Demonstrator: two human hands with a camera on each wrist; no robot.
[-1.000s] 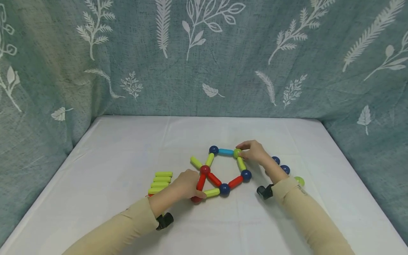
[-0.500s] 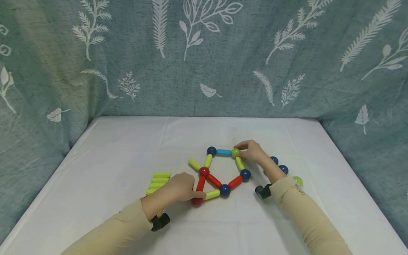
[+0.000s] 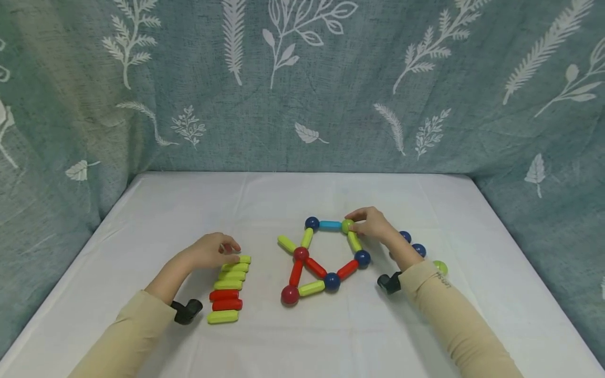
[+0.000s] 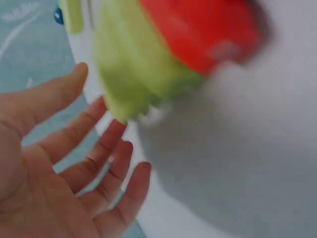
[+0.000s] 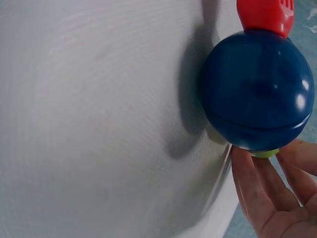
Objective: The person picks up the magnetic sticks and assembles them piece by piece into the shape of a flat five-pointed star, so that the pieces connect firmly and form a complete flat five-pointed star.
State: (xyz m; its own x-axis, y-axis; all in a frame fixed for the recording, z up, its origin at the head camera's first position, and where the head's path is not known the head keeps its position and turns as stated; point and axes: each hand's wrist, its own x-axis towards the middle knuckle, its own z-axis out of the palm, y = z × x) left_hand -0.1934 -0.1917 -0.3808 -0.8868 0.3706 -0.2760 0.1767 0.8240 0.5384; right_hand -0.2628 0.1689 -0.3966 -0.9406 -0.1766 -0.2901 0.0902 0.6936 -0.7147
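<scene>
ball-and-rod frame [image 3: 315,268] lies on the desk [image 3: 359,325] in the lower middle of the head view, a five-sided ring with a triangle joined at its lower left. at the ring's upper right corner the right hand [image 3: 373,222] pinches a green ball [image 3: 346,226]; a light blue rod [image 3: 330,226] runs from it to the upper left corner. one green rod [image 3: 286,243] sticks out from the red ball [image 3: 301,254] toward the upper left. left of the frame, the left hand [image 3: 211,251] has its fingers loosely spread at the top of a column of green and red rods [image 3: 228,285]; whether it touches the top one i cannot tell. two blue balls [image 3: 418,250] and a lime ball [image 3: 440,267] sit at right, partly behind the right arm.
</scene>
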